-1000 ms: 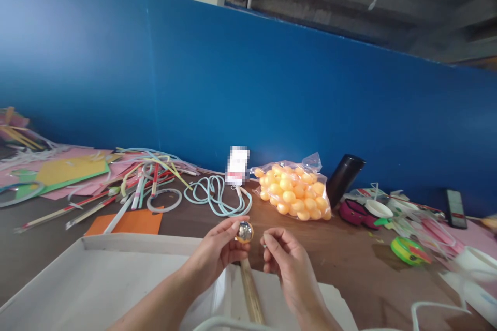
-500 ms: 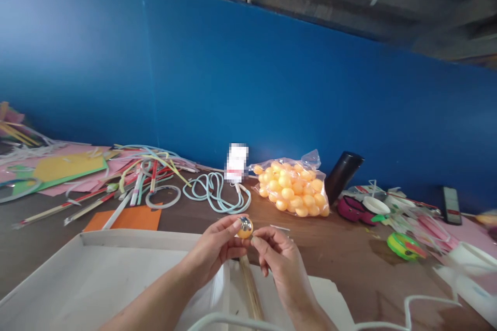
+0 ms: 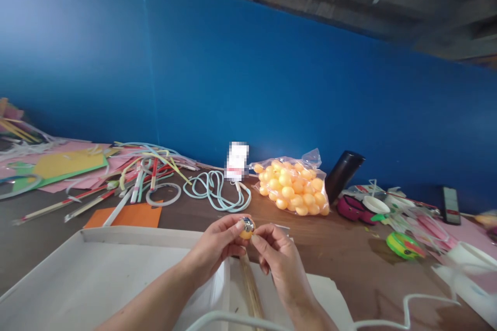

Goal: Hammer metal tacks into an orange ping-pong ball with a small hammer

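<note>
Ball (image 3: 247,227), mirror-silver above and orange below, held up in the air over the near part of the brown table (image 3: 373,274). Gripped from its left side by the left hand (image 3: 215,240), thumb against the silver part, fingers curled behind and under. At its lower right edge, the right hand (image 3: 281,258), thumb and forefinger pinched together at the tips; touching the ball or just beside it, hard to say, and impossible to tell whether around anything small.

Step in hand, by the look of it: fine fingertip work at the ball's right side, left hand as holder, right hand as worker. Probably called for in the next move: a firm, unmoving left grip against the likely slip of a smooth round surface, plus a light, precise right pinch.

Nearer than the ball, wooden strip (image 3: 251,289); nearer and left, white tray (image 3: 147,236). Just right of the ball, partly hidden, pale scrap (image 3: 285,228), too small to name. Beyond the ball, slightly right, clear bag of orange balls (image 3: 289,191); beyond and left, orange paper (image 3: 143,214). Well right of the ball, black bottle (image 3: 344,176). Farthest beyond, blue wall (image 3: 248,72).
</note>
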`<state>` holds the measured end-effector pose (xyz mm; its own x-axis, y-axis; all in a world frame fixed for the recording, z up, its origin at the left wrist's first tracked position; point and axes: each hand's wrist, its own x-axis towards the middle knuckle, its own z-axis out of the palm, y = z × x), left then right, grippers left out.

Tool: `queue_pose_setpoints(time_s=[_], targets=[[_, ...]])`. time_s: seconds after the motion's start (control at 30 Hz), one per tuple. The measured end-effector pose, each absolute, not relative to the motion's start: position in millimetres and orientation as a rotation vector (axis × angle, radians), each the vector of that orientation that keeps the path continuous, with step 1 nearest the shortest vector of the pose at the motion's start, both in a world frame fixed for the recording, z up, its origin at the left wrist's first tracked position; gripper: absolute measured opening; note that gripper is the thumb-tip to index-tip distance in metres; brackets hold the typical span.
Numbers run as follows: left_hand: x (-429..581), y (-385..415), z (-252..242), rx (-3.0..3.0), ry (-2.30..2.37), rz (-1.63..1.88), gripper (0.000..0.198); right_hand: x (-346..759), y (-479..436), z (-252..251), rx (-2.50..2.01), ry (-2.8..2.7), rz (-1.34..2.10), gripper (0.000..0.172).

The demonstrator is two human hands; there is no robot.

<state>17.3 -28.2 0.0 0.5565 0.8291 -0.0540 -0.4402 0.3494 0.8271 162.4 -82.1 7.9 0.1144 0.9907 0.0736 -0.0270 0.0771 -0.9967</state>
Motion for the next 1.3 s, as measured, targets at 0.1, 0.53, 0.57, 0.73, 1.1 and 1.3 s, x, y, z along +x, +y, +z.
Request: queue_pose_setpoints(time_s=[0.1, 0.53, 0.57, 0.73, 1.1, 1.3], targets=[[17.4, -27.8, -0.6, 0.868, 0.521, 0.870, 0.033, 162.7, -82.1, 7.8, -1.182, -1.113, 1.089, 0.020], [16.9, -29.7, 3.4, 0.878, 0.523, 0.867, 0.032, 163.3, -82.0, 5.6, -1.174, -1.087, 1.101, 0.019], [16.8, -29.8, 3.7, 0.877, 0.521, 0.868, 0.032, 163.1, -82.1, 6.0, -1.172, -1.083, 1.103, 0.019], [16.6, -30.3, 4.6, 0.876, 0.519, 0.871, 0.032, 161.5, -83.1, 9.7, -1.170, -1.058, 1.093, 0.020], [16.2, -30.9, 4.8, 0.836, 0.438, 0.861, 0.032, 158.3, -88.8, 16.8, -1.160, -0.997, 1.080, 0.019], [16.0, -31.8, 4.7, 0.809, 0.369, 0.847, 0.030, 157.6, -90.8, 21.1, -1.116, -0.944, 1.101, 0.021]])
